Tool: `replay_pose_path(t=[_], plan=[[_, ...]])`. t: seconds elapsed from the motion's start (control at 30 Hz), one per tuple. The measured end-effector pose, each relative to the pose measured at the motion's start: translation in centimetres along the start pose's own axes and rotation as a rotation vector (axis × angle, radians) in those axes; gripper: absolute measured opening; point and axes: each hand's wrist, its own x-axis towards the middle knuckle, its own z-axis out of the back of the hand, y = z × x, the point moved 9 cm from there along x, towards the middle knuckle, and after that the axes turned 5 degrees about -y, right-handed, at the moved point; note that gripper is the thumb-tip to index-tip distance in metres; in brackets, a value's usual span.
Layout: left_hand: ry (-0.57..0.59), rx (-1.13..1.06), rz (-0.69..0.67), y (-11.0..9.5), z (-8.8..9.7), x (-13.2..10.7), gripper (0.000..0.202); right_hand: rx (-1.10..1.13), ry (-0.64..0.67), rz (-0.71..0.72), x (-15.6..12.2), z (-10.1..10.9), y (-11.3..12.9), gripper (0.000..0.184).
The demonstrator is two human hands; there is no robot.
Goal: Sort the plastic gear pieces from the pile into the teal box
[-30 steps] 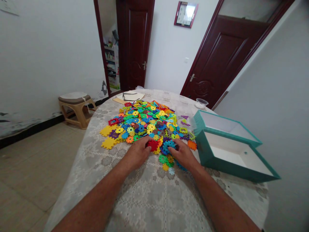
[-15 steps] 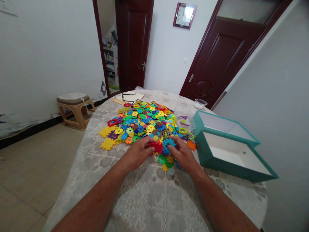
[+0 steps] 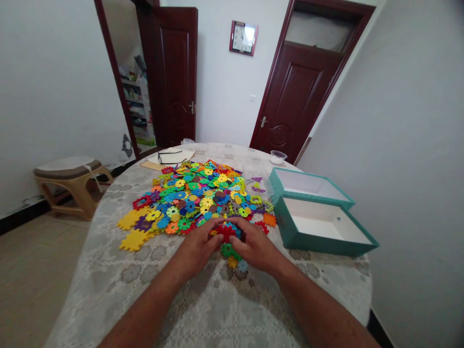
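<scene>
A cluster of interlocked red and blue plastic toothed discs is clasped between the left hand and the right hand, which close together around it at the near edge of a loose heap of flat, gear-shaped plastic pieces in many bright colours. The heap spreads over a lace-patterned off-white tablecloth. To its right sit a white-lined teal cardboard box and its matching teal lid, while thin black-framed glasses rest on a pale sheet of paper beyond.
</scene>
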Motion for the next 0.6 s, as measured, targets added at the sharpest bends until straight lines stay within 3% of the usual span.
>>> replay_pose_path(t=[0.07,0.17,0.3,0.37,0.47,0.6], plan=[[-0.005,0.052,-0.013,-0.5,0.0,0.2,0.048,-0.116,-0.037,-0.032,0.2,2.5,0.4,0.046],[-0.071,0.172,-0.028,-1.2,1.1,0.2,0.047,-0.269,-0.123,-0.095,0.9,8.0,0.0,0.048],[-0.137,0.311,-0.048,-0.9,2.9,0.1,0.040,-0.612,-0.364,-0.128,2.4,16.8,-1.5,0.052],[-0.151,0.349,-0.045,-0.2,3.4,0.2,0.037,-0.775,-0.469,-0.163,3.4,20.3,-3.0,0.053],[-0.167,0.400,-0.047,0.6,3.7,0.3,0.034,-0.953,-0.482,-0.227,5.3,23.0,-5.8,0.053],[-0.165,0.431,-0.071,0.3,3.5,0.5,0.029,-1.056,-0.453,-0.277,6.6,24.2,-8.3,0.053]])
